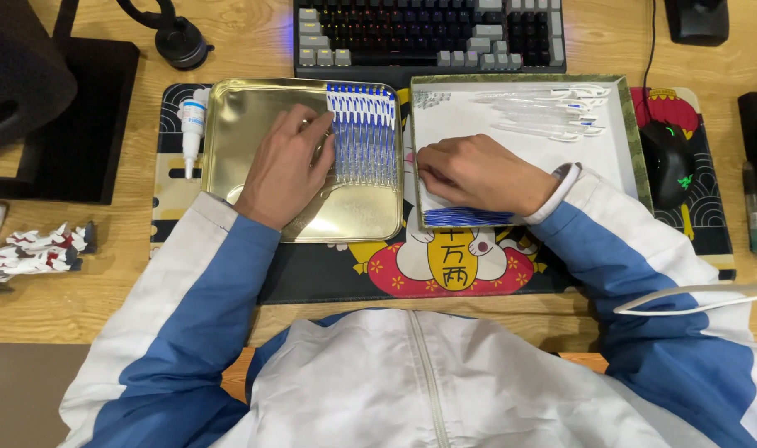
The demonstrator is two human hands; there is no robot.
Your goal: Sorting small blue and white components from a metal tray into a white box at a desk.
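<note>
Fingers of the left hand [286, 166] lie spread and flat, their tips resting against the left edge of a neat row of blue-and-white pens [362, 137], gripping nothing; laid that way they appear to square the row and keep it from sliding on the slick metal. That row sits side by side along the right part of a shallow gold metal tray [246, 108], the white-and-blue ends lined up at the far edge, the clear barrels running toward the person. The right hand [478, 172] is curled, knuckles up, with its fingertips pressed down at the near left corner of a white-lined, green-rimmed box lid [640, 141]; whether it pinches anything I cannot tell, since the fingers hide what lies beneath them. Just under that hand, at the lid's near edge, lies a dense bundle of thin blue refills [465, 217], within easy reach of the curled fingers. At the lid's far side a loose fan of clear pen barrels [544, 112] lies apart from the refills, so parts stay sorted by kind. Tray and lid sit side by side on a printed desk mat [453, 270]. A small white glue bottle [193, 124] lies just left of the tray, with a keyboard [428, 33] beyond and a black mouse [667, 162] to the right.
</note>
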